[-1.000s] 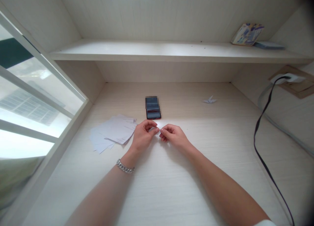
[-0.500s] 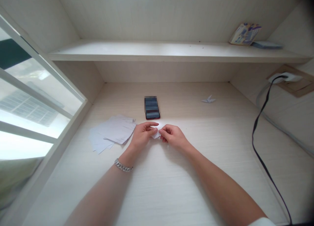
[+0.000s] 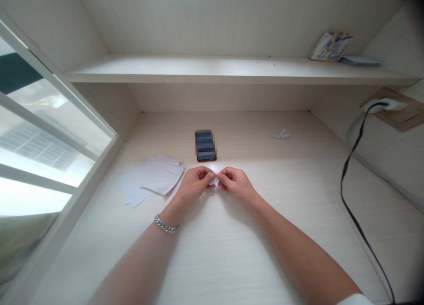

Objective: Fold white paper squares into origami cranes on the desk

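A small piece of white paper is pinched between my two hands near the middle of the desk; the fingers cover most of it, so its shape is hard to read. My left hand grips it from the left with thumb and fingers closed. From the other side, my right hand holds the paper's edge between thumb and fingertips. Just beyond the hands lies a phone, its screen blurred. Left of my left hand, loose white sheets are spread in an overlapping pile.
A folded paper crane sits at the back right of the desk. A black cable hangs from a wall socket and runs down the right side. A shelf crosses above, with a small colourful box on it.
My left fingers, stretched out before, have curled in around the paper. My right hand has shifted very slightly to the right, still pinching it.
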Demonstrator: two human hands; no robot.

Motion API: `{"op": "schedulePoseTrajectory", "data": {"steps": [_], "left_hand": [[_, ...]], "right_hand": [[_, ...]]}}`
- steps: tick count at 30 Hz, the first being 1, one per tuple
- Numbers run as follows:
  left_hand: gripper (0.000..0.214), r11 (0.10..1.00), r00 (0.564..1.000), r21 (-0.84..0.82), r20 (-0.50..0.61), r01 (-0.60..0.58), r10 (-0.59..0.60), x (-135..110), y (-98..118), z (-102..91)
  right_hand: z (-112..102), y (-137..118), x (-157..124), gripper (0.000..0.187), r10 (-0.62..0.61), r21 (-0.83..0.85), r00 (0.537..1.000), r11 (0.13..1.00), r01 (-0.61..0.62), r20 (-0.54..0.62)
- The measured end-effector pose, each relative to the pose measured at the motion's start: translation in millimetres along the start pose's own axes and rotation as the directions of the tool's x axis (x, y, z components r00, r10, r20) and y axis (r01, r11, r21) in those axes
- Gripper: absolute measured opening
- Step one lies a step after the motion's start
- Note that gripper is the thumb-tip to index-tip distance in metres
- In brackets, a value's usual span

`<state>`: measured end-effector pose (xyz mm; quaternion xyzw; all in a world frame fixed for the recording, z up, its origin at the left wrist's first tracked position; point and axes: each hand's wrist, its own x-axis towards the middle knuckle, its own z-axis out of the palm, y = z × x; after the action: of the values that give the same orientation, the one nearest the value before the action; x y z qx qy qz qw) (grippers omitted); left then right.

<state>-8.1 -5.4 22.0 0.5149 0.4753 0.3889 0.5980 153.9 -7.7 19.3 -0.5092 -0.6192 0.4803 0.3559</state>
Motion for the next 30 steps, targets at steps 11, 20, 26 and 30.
{"op": "schedulePoseTrajectory", "data": {"steps": [11, 20, 26, 30], "left_hand": [[0.018, 0.842, 0.963, 0.491, -0.027, -0.222, 0.270, -6, -1, 0.0], [0.020, 0.921, 0.978, 0.351, -0.060, -0.168, 0.201, -2, -9, 3.1], [0.021, 0.975, 0.982, 0.187, -0.124, -0.118, 0.142, 0, -8, -1.5], [0.022, 0.989, 0.951, 0.087, -0.274, -0.123, 0.143, 4, -6, -10.1]], "right_hand": [[1, -4, -4, 0.016, -0.116, -0.165, 0.993, 0.980, 0.115, 0.005], [-1, -2, 0, 0.009, 0.000, -0.088, 1.000, 0.996, -0.002, -0.023], [-3, 5, 4, 0.006, 0.065, 0.026, 0.998, 0.998, -0.065, -0.006], [-5, 8, 7, 0.006, 0.111, 0.166, 0.992, 0.981, -0.099, -0.065]]}}
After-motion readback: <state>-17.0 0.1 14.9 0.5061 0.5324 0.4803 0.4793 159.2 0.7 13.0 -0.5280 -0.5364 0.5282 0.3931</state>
